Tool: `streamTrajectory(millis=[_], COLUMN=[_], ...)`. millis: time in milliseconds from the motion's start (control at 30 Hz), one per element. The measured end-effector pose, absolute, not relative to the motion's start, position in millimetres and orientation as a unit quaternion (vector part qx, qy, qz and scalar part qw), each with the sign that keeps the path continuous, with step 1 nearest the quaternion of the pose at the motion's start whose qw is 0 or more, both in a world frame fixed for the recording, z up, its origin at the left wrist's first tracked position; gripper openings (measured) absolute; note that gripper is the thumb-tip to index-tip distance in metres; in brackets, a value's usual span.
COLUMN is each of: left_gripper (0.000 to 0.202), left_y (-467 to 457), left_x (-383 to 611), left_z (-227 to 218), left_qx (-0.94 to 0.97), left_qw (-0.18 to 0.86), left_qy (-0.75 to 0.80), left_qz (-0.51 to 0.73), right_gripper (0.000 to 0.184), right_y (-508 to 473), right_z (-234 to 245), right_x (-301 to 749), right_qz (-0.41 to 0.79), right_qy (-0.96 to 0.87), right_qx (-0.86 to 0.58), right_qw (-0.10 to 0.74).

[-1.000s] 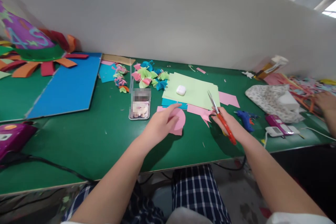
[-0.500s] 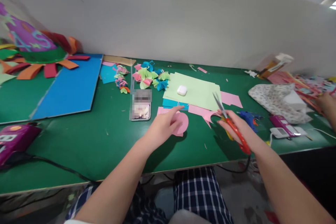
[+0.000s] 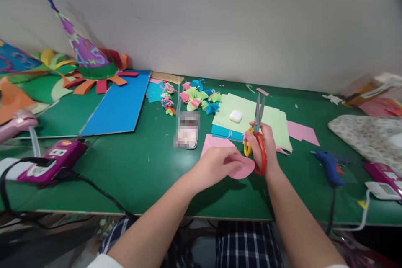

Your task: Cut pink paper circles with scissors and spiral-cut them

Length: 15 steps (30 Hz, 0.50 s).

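My left hand (image 3: 216, 165) pinches a round pink paper piece (image 3: 243, 170) just above the green table (image 3: 132, 167). My right hand (image 3: 262, 148) grips orange-handled scissors (image 3: 258, 134) with the blades pointing up and away, slightly parted. The two hands are close together, the scissors just right of the pink piece. Behind them lie light green paper sheets (image 3: 273, 119) with a small white case (image 3: 235, 116) on top, over blue and pink sheets (image 3: 303, 132).
A phone (image 3: 187, 130) lies left of the hands. Folded paper flowers (image 3: 197, 96) sit behind it. A blue board (image 3: 117, 104) and a purple cone hat (image 3: 83, 48) are at the left. A blue glue gun (image 3: 328, 165) and patterned cloth (image 3: 367, 134) lie right; purple devices (image 3: 53, 161) left.
The view has shifted left. My right hand brought the scissors in from the right, next to the pink piece, blades now upright. My left hand lifted the pink piece nearer.
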<state>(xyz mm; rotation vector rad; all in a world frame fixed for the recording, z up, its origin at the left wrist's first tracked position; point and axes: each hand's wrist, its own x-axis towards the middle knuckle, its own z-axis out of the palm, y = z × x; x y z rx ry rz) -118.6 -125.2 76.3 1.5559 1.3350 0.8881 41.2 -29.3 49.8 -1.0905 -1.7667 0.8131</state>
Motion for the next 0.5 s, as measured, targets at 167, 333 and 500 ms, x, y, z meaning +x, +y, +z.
streamTrajectory(millis=[167, 333, 500], left_gripper=[0.013, 0.035, 0.049], left_y=[-123.2, -115.4, -111.9], left_x=[-116.6, -128.1, -146.4], left_z=[72.8, 73.7, 83.5], left_qx=[0.544, 0.415, 0.273], left_qw=[0.542, 0.483, 0.401], left_qy=[0.478, 0.536, 0.560], left_qz=[0.426, 0.554, 0.671], right_gripper=[0.039, 0.042, 0.039], right_y=[-24.1, -28.2, -42.4], right_z=[38.5, 36.5, 38.5], right_x=[37.8, 40.7, 39.6], right_qz=[0.416, 0.491, 0.532], right_qy=[-0.659, -0.625, -0.653], right_qx=[-0.452, -0.434, -0.347], right_qw=[0.434, 0.424, 0.412])
